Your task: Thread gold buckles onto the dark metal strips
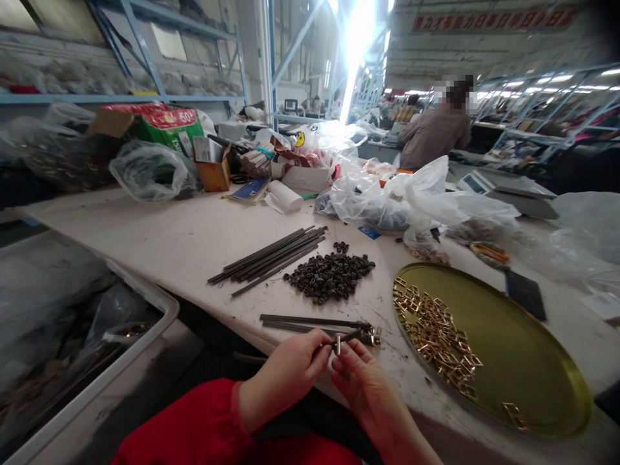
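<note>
My left hand is closed, its thumb and fingers pinching a dark narrow strap. Against it, my right hand pinches a small gold buckle at the strap; how far the strap runs through it is hidden by the fingers. Just beyond my hands lie a few straps with gold buckles at their right ends. Farther back are a bundle of plain dark straps and a heap of small dark loops. To the right, a pile of gold buckles rests on a round gold tray.
Plastic bags, a green carton and a blue booklet crowd the table's far side. A white bin stands at the lower left. A person is at the back right.
</note>
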{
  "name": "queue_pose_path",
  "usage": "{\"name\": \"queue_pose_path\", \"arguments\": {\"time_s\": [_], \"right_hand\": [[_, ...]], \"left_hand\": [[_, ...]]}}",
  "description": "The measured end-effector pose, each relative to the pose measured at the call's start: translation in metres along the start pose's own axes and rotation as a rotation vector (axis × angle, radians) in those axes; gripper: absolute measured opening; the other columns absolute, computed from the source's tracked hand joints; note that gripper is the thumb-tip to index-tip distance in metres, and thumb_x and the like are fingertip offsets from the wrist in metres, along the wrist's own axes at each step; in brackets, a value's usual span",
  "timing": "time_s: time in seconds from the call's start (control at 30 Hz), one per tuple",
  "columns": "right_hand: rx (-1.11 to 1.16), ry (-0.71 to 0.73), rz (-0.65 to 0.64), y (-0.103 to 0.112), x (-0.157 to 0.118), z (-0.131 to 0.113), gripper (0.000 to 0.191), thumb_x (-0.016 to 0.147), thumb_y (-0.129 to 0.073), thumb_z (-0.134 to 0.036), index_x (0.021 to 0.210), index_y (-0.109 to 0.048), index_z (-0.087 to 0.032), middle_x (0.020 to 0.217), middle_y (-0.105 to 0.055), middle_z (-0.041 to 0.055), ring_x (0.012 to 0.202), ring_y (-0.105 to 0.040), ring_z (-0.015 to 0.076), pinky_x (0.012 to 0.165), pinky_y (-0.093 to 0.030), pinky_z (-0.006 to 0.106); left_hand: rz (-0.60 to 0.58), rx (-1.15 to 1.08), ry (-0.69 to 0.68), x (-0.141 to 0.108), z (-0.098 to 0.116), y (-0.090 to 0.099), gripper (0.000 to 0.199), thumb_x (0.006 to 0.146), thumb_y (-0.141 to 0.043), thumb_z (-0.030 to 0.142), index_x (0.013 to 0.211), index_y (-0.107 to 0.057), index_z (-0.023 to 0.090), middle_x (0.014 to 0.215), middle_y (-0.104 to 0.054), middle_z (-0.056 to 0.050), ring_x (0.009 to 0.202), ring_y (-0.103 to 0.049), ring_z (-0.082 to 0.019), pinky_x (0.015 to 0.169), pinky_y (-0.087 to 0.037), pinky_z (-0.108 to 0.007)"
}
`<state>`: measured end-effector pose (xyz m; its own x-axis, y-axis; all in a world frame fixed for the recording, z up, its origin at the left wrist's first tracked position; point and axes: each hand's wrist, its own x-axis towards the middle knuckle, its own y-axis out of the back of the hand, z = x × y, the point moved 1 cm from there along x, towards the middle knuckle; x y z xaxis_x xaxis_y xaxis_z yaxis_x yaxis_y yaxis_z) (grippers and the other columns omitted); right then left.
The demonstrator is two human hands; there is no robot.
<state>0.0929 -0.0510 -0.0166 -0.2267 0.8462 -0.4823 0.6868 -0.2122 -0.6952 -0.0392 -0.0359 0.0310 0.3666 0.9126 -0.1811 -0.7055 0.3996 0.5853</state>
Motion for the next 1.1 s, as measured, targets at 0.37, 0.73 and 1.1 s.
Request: {"name": "queue_pose_path", "arguments": {"time_s": [0.37, 0.73, 1.1], "right_hand": [[-0.67, 0.477, 0.097, 0.013, 0.009, -0.002, 0.021, 0.075, -0.062, -0.04, 0.076, -0.057, -0.02, 0.065, -0.058, -0.0005, 0.06, -0.053, 0.0151, 0.057, -0.043, 0.026], [-0.97, 0.642, -0.227, 0.016, -0.004, -0.028, 0.032, 0.089, -0.038, -0.037, 0.105, -0.063, -0.024, 0.079, -0.059, 0.0046, 0.073, -0.054, 0.0183, 0.068, -0.044, 0.03], [-0.686, 0.142, -0.319, 0.011, -0.007, -0.04, 0.025, 0.067, -0.069, -0.043, 0.07, -0.064, -0.018, 0.062, -0.059, -0.0009, 0.06, -0.05, 0.0127, 0.058, -0.039, 0.024]], "left_hand": [[-0.109, -0.432, 0.111, 0.015, -0.01, -0.011, 0.012, 0.08, -0.045, 0.027, 0.076, -0.048, 0.016, 0.065, -0.052, 0.002, 0.061, -0.047, -0.01, 0.059, -0.037, -0.021], [-0.091, -0.454, 0.233, 0.017, -0.022, -0.019, 0.017, 0.078, -0.047, 0.033, 0.071, -0.046, 0.017, 0.054, -0.05, 0.005, 0.051, -0.041, -0.008, 0.049, -0.029, -0.02], [-0.067, -0.395, 0.25, 0.002, -0.003, -0.019, 0.016, 0.074, -0.048, 0.031, 0.069, -0.05, 0.016, 0.053, -0.048, 0.006, 0.052, -0.041, -0.009, 0.048, -0.029, -0.02]]}}
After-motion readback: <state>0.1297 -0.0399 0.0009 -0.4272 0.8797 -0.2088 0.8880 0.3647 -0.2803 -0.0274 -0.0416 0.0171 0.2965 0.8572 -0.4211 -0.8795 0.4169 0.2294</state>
